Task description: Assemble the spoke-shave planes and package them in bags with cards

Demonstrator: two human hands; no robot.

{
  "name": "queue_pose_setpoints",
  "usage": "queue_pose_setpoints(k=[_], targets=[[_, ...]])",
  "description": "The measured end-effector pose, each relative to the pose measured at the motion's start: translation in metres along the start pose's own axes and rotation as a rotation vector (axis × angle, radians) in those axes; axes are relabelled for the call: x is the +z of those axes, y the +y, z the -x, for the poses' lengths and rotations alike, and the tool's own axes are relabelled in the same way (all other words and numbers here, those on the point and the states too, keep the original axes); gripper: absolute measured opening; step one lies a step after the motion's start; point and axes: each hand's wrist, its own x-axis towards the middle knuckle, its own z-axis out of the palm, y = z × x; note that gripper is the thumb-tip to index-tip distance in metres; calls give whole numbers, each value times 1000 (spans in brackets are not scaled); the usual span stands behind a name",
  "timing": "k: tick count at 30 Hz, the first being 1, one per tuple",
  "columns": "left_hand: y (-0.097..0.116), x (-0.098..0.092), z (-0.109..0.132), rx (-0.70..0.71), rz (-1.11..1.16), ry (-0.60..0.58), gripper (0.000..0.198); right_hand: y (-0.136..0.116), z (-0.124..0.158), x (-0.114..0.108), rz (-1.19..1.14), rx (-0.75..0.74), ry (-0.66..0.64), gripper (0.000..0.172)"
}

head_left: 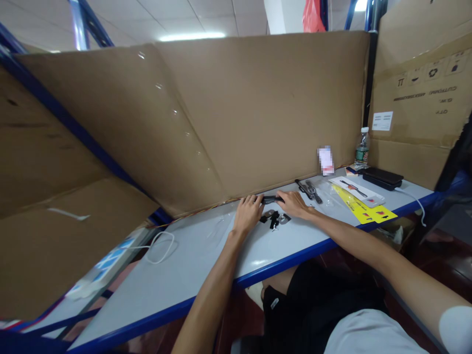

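Observation:
Both hands are at the far side of the light grey tabletop [199,268]. My left hand [249,210] is closed around the left end of a slim, long black object [272,199], and my right hand [294,203] grips its right end. Its exact kind is too small to make out. Just below it on the tabletop lies a cluster of small black parts [274,218], with a few small light bits [275,227] beside them. To the right of my right hand, a black long-handled piece [303,189] and a grey one [313,192] lie side by side.
A tall cardboard sheet [273,113] walls the back. On the right are yellow cards [363,209], a white printed card [356,191], a black case [381,178], a phone [326,161] and a water bottle [362,150]. A white cable [162,250] loops at left.

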Motion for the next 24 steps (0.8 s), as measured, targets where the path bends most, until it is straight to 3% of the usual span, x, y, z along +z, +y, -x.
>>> queue_pose_setpoints(k=[5, 10, 13, 16, 19, 24], targets=[[-4, 2, 2, -74, -10, -83, 37, 4, -3, 9, -54, -52, 38, 28], [-3, 0, 2, -232, -11, -134, 47, 9, -10, 17, -120, 8, 84, 31], [-8, 2, 1, -290, 15, -122, 53, 11, -13, 15, -178, 40, 227, 41], [-19, 8, 2, -423, 66, -98, 57, 17, -16, 11, -219, 82, 356, 30], [-34, 16, 5, -510, 174, -95, 58, 22, -15, 11, -206, 27, 204, 18], [-50, 33, 6, -537, 412, -116, 59, 22, -11, 22, -88, -162, -35, 26]])
